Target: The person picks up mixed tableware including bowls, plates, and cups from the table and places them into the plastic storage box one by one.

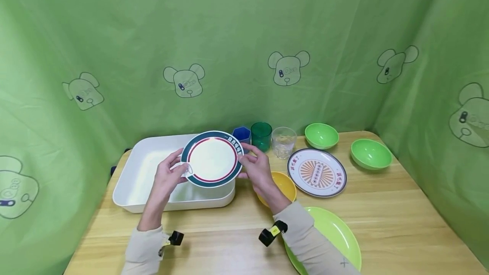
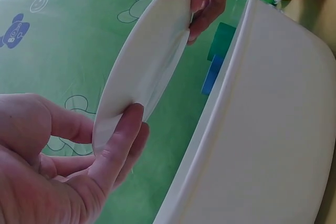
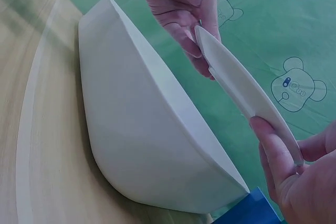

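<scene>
Both hands hold a white plate with a dark green rim and a red ring, raised over the right part of a white basin. My left hand pinches its left edge, thumb on the upper face and fingers beneath. On the opposite edge, my right hand pinches it the same way. From the left wrist view the plate's pale underside shows, tilted. The right wrist view has the plate above the basin's rim, apart from it.
Behind stand a blue cup, a green cup and a clear glass. To the right are two green bowls, a patterned plate, a yellow bowl and a lime plate, partly under the right forearm.
</scene>
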A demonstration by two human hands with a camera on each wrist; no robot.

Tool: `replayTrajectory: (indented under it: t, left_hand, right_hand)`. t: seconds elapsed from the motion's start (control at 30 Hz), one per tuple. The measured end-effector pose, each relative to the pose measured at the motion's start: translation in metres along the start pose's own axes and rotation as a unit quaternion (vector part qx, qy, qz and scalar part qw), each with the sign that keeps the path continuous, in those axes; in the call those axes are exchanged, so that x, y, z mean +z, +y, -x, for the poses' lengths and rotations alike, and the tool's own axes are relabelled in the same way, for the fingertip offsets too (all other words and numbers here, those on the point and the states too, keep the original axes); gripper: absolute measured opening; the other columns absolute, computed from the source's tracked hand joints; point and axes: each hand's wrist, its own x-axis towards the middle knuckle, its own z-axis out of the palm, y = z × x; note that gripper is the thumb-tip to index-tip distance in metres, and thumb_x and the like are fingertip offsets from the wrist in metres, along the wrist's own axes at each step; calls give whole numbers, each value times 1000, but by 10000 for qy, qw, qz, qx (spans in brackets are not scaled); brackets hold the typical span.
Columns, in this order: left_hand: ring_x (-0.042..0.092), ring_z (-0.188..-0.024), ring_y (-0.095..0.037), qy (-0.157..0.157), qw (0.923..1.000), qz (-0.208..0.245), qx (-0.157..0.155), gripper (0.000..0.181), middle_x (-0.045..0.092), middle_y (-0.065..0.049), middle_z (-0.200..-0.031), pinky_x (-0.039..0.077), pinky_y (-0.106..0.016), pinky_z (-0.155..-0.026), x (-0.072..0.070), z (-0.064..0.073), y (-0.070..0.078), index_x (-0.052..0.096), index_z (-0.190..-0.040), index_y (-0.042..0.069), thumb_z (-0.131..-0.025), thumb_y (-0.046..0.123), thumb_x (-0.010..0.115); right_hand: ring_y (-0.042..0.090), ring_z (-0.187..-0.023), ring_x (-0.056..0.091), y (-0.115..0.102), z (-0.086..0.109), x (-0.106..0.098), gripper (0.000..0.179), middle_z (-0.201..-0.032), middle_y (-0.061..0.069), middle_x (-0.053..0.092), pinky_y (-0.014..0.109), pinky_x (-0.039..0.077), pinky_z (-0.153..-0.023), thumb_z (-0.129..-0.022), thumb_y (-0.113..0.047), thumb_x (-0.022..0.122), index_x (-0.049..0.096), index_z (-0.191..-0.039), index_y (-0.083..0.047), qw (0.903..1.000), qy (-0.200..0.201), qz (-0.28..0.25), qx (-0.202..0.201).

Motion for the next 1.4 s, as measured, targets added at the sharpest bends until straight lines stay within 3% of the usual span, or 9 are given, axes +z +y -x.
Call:
replayTrajectory:
  t: [0.53, 0.63, 0.83, 1.13, 1.4]
  left_hand:
    - [68, -81, -8, 76, 9999, 23, -62, 61, 54, -28, -134, 62, -27, -63, 0, 1, 4, 39, -155, -1, -96, -6, 54]
    - [68, -82, -9, 123, 9999, 48, -88, 62, 53, -28, -135, 62, -27, -63, -1, 1, 3, 39, -156, 0, -96, -7, 54]
    - [68, -83, -8, 235, 9996, 79, -101, 61, 53, -28, -135, 62, -27, -64, -5, 3, -1, 38, -155, 0, -96, -8, 53]
    - [65, -80, -6, 469, 9987, -87, -150, 61, 51, -28, -134, 62, -26, -62, -19, 0, -1, 34, -157, -2, -97, -8, 50]
    - [64, -86, -13, 391, 9970, -637, -215, 61, 46, -32, -136, 63, -30, -64, -39, -5, 3, 28, -157, -5, -99, -8, 45]
  right_hand:
    - [23, -87, 72, -7, -3, -4, 48, -118, 17, 69, 29, 62, -65, -101, -9, 64, 54, -147, -16, 9992, -321, 223, -15]
    - [25, -92, 72, -9, -2, -6, 51, -120, 18, 68, 31, 62, -71, -100, -8, 64, 51, -149, -14, 9981, -523, 319, 19]
    - [33, -111, 68, -15, 2, -12, 55, -131, 23, 63, 46, 60, -87, -100, -1, 61, 47, -152, -9, 9955, -871, 357, -122]
    - [38, -114, 67, -26, 10, -27, 56, -134, 23, 62, 39, 62, -82, -97, -2, 66, 48, -150, -7, 9901, -1202, 634, -361]
    - [43, -119, 63, -33, 19, -48, 52, -139, 27, 57, 40, 61, -85, -99, 3, 59, 48, -150, -5, 9850, -1380, 854, -582]
